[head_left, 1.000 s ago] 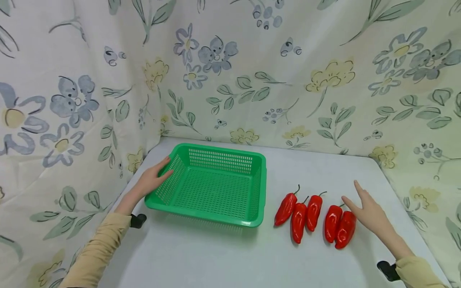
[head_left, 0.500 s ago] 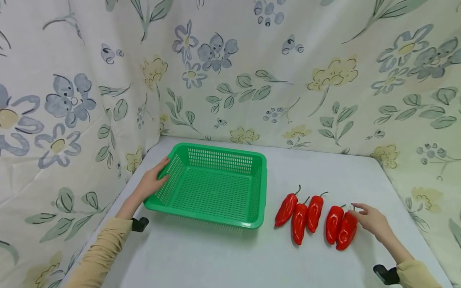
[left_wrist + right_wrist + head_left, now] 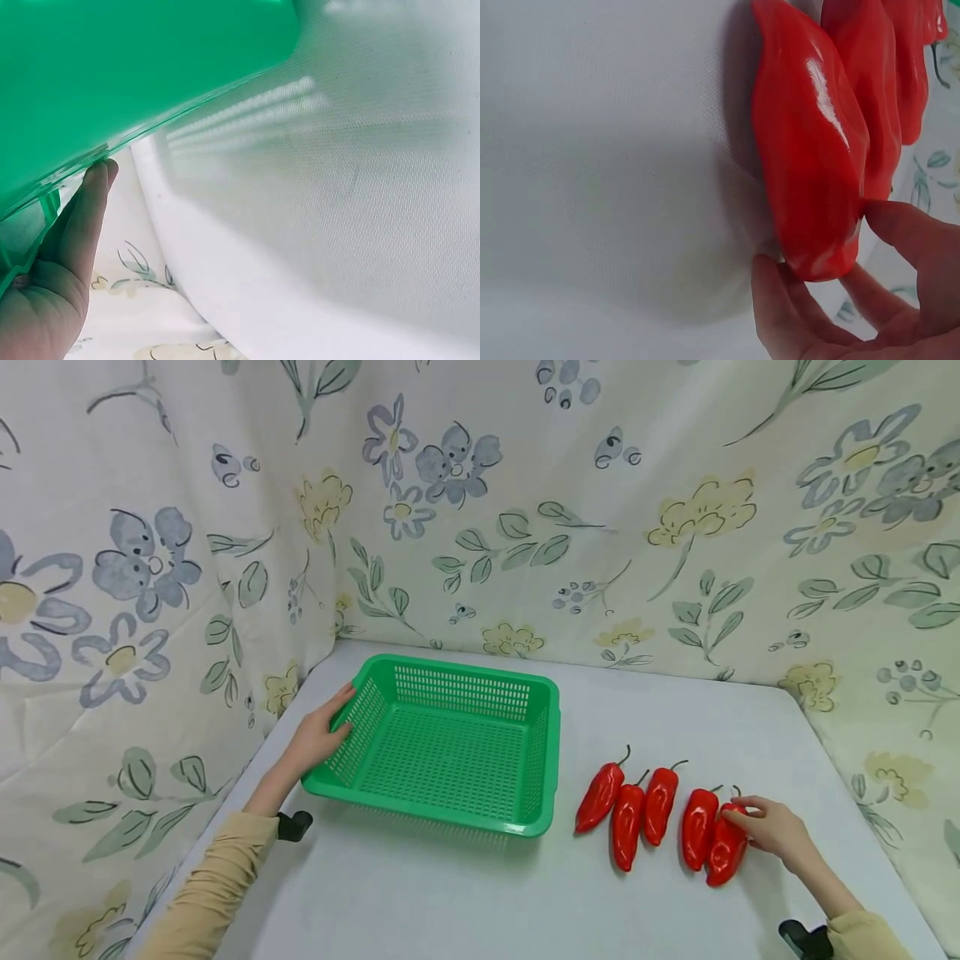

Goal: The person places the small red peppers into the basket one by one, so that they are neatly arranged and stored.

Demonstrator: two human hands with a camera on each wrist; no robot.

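Floral cloth (image 3: 480,585) is backing one table (image 3: 450,902). Five red peppers (image 3: 627,827) are lying right of one green basket (image 3: 442,760); the left hand (image 3: 311,741) is gripping its rim, the right hand (image 3: 777,835) pinching the rightmost pepper (image 3: 725,855).

The head view is bright and even, the light soft and low in contrast on the curtain (image 3: 540,635). A faint greenish shadow lies on the table (image 3: 450,902) along the near side of the basket (image 3: 442,760); small white glints dot the peppers (image 3: 626,827). In the left wrist view the basket looks blurred, the left hand (image 3: 64,281) dim, and pale light stripes the table. The right wrist view is greyer, with long glare on the nearest pepper (image 3: 802,150) and soft shadow on its left.
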